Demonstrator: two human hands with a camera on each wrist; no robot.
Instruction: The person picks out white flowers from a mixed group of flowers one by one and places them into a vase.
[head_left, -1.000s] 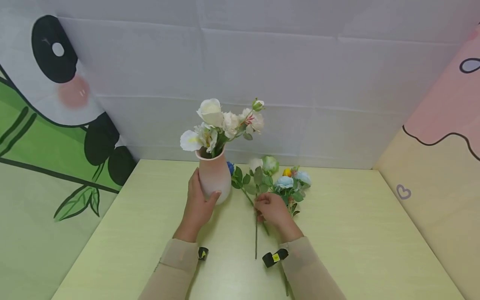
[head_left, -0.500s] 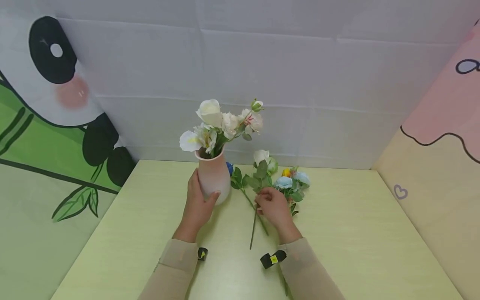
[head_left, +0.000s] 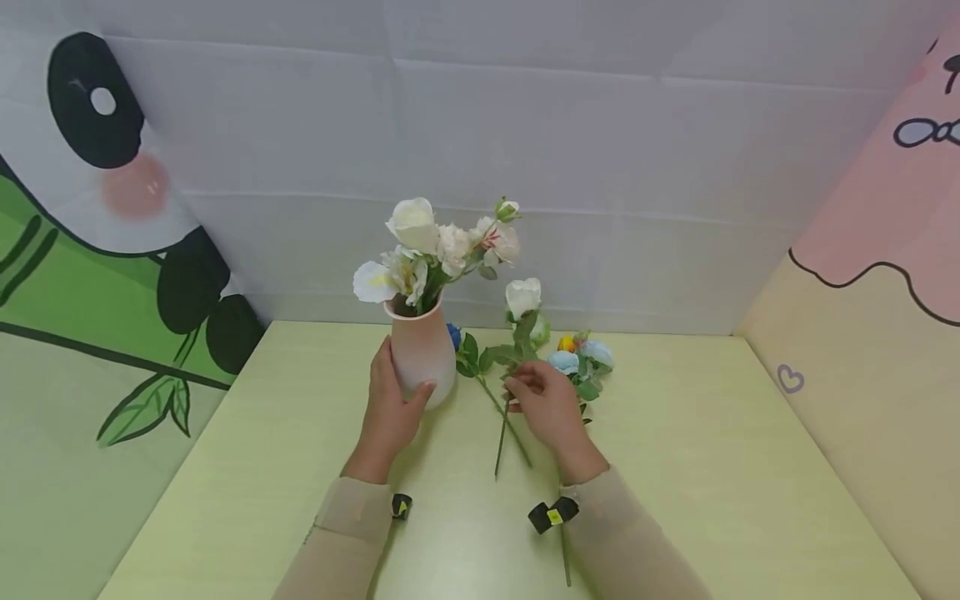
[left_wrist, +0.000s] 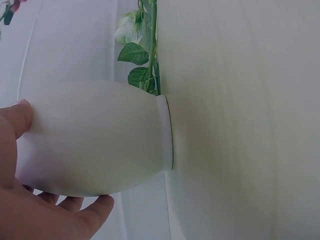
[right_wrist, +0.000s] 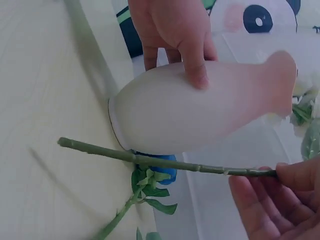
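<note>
My left hand (head_left: 390, 421) grips the side of a pale pink-and-white vase (head_left: 423, 354), thumb on the near side and fingers curved around. The vase stands upright on the table, with several white and cream flowers (head_left: 414, 225) in its mouth. To its right, my right hand (head_left: 551, 408) pinches a white rose (head_left: 523, 297) by its green stem (right_wrist: 170, 164). In the right wrist view the stem's bare lower end hangs clear of the table, its shadow falling below. The rose's head is upward, leaning slightly away to the right.
A blue flower (head_left: 453, 335) with a long stem lies right beside the vase. Light blue flowers (head_left: 597, 352), a yellow bud (head_left: 567, 343) and a green flower (head_left: 540, 331) lie behind my right hand. A pale cloth wall (head_left: 637, 208) rises at the table's back edge.
The white rose has come up off the table and tilted upright in my right hand, its lower stem end rising. My left hand stays on the vase. The head view has shifted slightly.
</note>
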